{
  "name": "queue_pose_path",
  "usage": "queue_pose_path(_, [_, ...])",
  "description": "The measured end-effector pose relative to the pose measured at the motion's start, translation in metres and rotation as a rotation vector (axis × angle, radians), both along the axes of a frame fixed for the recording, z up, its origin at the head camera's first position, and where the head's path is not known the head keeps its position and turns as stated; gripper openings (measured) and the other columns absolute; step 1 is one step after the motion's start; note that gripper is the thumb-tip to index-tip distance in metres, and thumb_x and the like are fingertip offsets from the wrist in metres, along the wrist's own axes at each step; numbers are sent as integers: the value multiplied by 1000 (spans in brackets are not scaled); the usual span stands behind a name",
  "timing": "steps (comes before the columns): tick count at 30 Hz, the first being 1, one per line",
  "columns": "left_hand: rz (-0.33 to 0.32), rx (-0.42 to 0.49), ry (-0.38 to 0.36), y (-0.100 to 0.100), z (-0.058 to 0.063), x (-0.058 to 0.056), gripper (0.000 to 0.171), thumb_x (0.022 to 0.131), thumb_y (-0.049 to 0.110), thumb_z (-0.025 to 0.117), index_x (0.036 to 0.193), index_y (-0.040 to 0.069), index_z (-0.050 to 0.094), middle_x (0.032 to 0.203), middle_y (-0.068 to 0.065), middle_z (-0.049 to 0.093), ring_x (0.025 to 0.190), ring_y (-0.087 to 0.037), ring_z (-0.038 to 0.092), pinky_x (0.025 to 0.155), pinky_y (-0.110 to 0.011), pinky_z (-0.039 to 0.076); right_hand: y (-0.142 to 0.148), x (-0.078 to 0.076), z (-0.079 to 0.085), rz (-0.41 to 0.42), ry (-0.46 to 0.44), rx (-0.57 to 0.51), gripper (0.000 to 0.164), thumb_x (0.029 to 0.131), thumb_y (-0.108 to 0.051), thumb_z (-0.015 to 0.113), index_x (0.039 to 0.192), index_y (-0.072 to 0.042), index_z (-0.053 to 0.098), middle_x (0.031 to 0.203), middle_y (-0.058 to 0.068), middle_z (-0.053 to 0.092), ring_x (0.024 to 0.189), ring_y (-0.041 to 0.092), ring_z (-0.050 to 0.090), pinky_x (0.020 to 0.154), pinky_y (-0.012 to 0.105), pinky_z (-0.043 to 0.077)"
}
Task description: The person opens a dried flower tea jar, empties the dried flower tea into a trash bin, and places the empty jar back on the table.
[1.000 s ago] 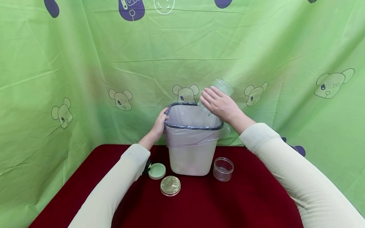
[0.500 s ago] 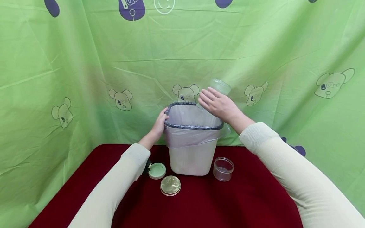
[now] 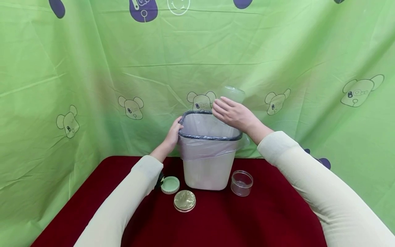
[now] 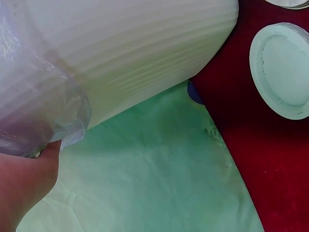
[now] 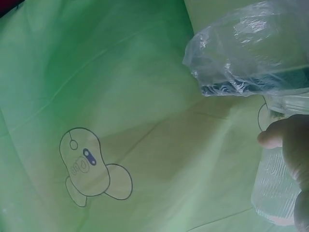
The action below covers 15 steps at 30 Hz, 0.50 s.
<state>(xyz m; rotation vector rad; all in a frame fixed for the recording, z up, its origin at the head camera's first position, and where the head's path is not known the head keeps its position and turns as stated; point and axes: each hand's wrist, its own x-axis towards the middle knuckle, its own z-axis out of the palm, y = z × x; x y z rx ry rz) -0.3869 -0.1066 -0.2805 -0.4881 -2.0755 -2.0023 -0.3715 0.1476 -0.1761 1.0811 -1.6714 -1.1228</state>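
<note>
A pale trash bin point(image 3: 208, 171), lined with a clear plastic bag point(image 3: 197, 149), stands on the red cloth under a dark rim band. My left hand point(image 3: 173, 133) grips the left side of its rim, thumb on the outside over the bag. Over the right part of the bin's mouth, my right hand point(image 3: 232, 114) holds a clear jar point(image 3: 233, 94) nearly upside down, base up. The right wrist view shows the thumb point(image 5: 271, 137) against the jar's side near its mouth, beside the bag's edge. The bin's rim and my fingers hide most of the jar's mouth.
In front of the bin lie a pale green lid point(image 3: 170, 185) and a round gold-topped container or lid point(image 3: 184, 200). A clear empty tub point(image 3: 241, 185) stands right of the bin. Green printed cloth point(image 3: 166, 68) hangs close behind and at both sides.
My right hand has shifted slightly left, and the jar has turned from a slant to nearly straight upside down. The left hand keeps its grip on the bin.
</note>
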Motion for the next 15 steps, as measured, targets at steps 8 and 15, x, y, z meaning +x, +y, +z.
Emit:
queue_pose_path(8, [1, -4, 4, 0, 0, -2, 57, 82, 13, 34, 138, 6, 25, 140, -14, 24, 124, -25, 25, 100, -36, 19, -2, 0, -2, 6, 41, 48, 44, 86, 1, 32, 129, -4, 40, 131, 15, 40, 123, 29, 30, 103, 40, 10])
queue_pose_path(15, [9, -12, 3, 0, 0, -1, 57, 82, 13, 33, 138, 7, 25, 140, -13, 25, 125, -24, 25, 100, -36, 18, -3, 0, -2, 24, 51, 104, 46, 86, 0, 25, 129, -5, 40, 131, 15, 40, 123, 29, 30, 104, 39, 10])
